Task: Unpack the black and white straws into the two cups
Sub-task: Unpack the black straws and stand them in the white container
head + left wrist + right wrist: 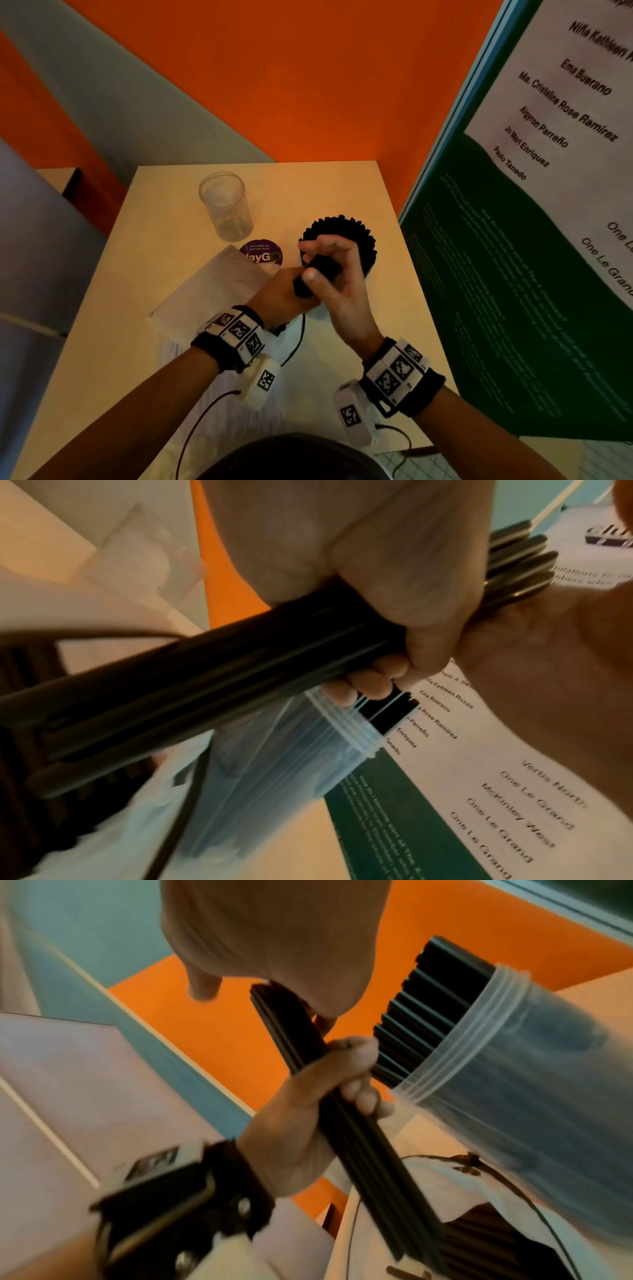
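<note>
My left hand (284,291) grips a bundle of black straws (303,287) around its middle, and my right hand (332,270) curls round the bundle's upper end. The bundle (205,683) is held above the table, just in front of a clear cup (514,1069) packed with black straws (359,236). From the right wrist the bundle (359,1137) slants down past the left fingers (356,1093). A second clear cup (226,205) stands empty at the back left. White straws (169,349) lie under my left forearm, mostly hidden.
A crumpled clear plastic bag (212,284) lies left of the hands, beside a purple round sticker (262,255). A green and white banner (513,274) stands along the table's right edge. An orange wall (308,85) closes the back. Wrist-camera cables (298,339) trail over the table.
</note>
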Demonstrator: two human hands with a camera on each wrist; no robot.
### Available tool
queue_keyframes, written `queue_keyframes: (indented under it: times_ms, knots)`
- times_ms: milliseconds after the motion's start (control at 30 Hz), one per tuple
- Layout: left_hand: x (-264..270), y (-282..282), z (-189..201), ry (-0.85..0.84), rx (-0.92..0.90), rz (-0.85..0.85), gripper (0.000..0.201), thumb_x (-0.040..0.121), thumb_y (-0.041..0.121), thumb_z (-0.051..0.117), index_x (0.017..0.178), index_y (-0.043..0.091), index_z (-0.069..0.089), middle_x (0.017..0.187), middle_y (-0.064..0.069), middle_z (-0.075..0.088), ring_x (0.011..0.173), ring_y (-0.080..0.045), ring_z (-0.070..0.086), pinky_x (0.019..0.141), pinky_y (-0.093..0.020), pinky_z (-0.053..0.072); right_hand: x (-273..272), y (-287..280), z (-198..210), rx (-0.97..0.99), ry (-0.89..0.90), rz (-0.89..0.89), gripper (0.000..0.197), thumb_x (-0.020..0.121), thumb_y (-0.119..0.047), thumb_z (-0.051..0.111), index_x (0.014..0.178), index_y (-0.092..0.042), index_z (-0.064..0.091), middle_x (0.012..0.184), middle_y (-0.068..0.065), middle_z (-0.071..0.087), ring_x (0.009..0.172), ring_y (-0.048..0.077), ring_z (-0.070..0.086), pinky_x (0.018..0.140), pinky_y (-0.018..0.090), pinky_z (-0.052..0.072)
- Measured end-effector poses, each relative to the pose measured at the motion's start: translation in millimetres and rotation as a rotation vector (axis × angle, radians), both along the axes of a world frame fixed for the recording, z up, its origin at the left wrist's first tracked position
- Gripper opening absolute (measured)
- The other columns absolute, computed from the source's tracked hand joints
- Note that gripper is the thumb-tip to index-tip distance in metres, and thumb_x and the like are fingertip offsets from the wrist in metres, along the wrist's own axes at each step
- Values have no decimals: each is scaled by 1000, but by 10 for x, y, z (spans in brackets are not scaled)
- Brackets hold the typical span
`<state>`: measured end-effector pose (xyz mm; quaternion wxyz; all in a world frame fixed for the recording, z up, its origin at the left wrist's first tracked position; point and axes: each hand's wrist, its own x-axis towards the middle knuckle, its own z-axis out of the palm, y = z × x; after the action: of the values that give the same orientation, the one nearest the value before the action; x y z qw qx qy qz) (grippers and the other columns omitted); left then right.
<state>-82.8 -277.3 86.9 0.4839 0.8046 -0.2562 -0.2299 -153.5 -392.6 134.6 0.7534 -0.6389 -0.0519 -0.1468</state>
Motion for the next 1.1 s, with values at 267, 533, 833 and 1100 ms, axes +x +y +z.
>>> queue_keyframes:
  times_ms: [267,533,833,1100]
  knots:
    - [97,-124,247,-120,-219,40,59,71,49,73,123,36,46,106,22,63,97,5,60,76,-14,49,204,-229,421,-141,-39,1,44,91,0,55,117,-31,38,99,16,54,86,26,59,76,42,57]
    - [200,108,-68,-460,112,37,43,75,36,78,108,19,56,104,14,52,102,-13,48,83,-25,38,375,-933,671,-117,-109,-204,41,90,2,59,113,-27,41,90,4,56,83,21,56,78,34,53]
    - [169,95,-137,-696,142,-80,16,83,23,73,91,9,72,92,-2,66,94,-21,54,85,-17,32,346,-951,137,-513,-48,-286,36,93,-9,58,122,-29,49,96,-10,59,87,6,58,79,21,51]
    - [155,59,-105,-660,163,-78,19,85,28,70,82,9,68,87,-1,64,91,-19,52,82,-30,41,278,-892,-503,-1013,-77,-348,32,93,-15,61,124,-7,63,139,10,52,136,24,38,113,36,31]
